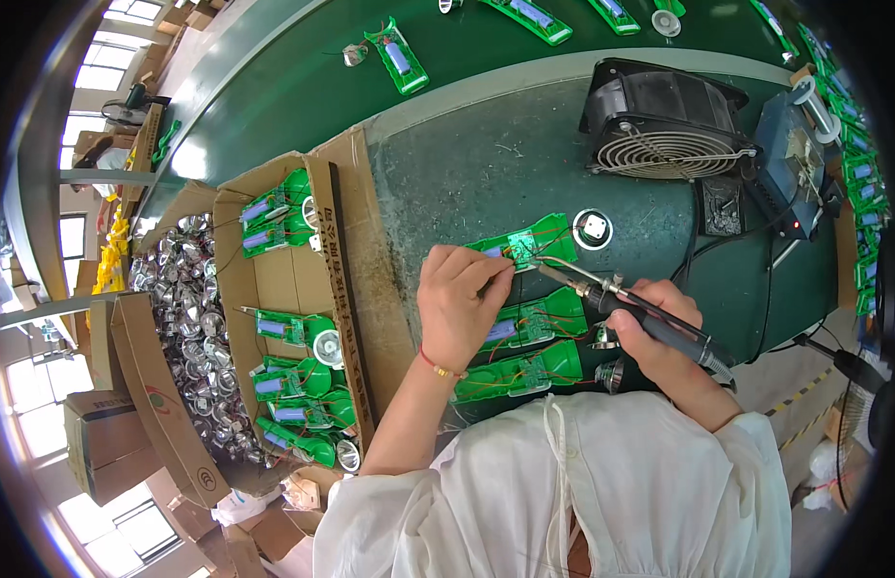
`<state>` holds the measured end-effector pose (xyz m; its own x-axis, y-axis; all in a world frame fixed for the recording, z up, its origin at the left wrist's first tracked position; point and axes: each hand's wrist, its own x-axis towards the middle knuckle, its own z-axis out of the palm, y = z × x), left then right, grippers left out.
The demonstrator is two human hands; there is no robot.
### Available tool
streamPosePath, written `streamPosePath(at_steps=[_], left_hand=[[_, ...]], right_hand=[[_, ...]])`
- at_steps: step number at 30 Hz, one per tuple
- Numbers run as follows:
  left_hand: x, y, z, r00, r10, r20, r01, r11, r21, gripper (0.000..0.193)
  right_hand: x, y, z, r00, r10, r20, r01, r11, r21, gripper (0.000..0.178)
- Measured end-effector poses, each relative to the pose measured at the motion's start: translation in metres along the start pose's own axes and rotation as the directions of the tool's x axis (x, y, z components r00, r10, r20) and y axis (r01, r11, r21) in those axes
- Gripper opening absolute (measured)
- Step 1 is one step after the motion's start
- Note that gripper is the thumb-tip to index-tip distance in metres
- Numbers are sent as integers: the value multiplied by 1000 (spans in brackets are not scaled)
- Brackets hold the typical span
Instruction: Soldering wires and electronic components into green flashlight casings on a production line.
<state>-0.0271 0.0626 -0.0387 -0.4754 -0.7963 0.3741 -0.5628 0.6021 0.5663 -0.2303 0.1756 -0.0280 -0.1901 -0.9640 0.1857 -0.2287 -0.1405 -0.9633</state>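
My right hand (659,328) grips a soldering iron (667,330) with a thin metal feed tube along it. Its tip reaches toward the circuit board (521,247) in a green plastic shell (551,231). At that board's near edge, my left hand (457,303) has its fingers pinched on what looks like a thin wire, mostly hidden by the fingertips. A round silver lamp cup (593,229) lies at the shell's right end. Two more green shells (566,306) with boards, red wires and blue cells lie nearer to me, lamp cups (609,374) beside them.
On the left, a cardboard box (274,279) holds several wired green shells, next to a heap of silver lamp cups (192,328). A black fan (664,120) stands at the back right, beside a blue soldering station (792,159). More shells (399,58) lie on the green surface beyond.
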Motion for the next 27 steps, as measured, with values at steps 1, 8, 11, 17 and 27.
streamPosePath(at_steps=[1, 8, 11, 17, 27], left_hand=[[1, 0, 1, 1000, -1, -2, 1, 1000, -2, 12], [-5, 0, 5, 998, -4, -57, 5, 1000, 20, 10], [-5, 2, 5, 998, 21, -67, -19, 999, 34, 11], [-5, 0, 5, 997, 44, -67, -41, 998, 44, 11], [-6, -1, 3, 999, 33, -39, -32, 999, 28, 10]], right_hand=[[-1, -2, 2, 998, 59, -5, -59, 998, 26, 18], [-2, -3, 3, 993, 107, -54, -110, 992, -59, 19], [-3, 0, 4, 986, 161, -46, -161, 987, -4, 19], [-2, 1, 7, 986, 158, -50, -158, 987, 0, 18], [3, -6, 9, 975, 221, -36, -219, 975, 46, 14]])
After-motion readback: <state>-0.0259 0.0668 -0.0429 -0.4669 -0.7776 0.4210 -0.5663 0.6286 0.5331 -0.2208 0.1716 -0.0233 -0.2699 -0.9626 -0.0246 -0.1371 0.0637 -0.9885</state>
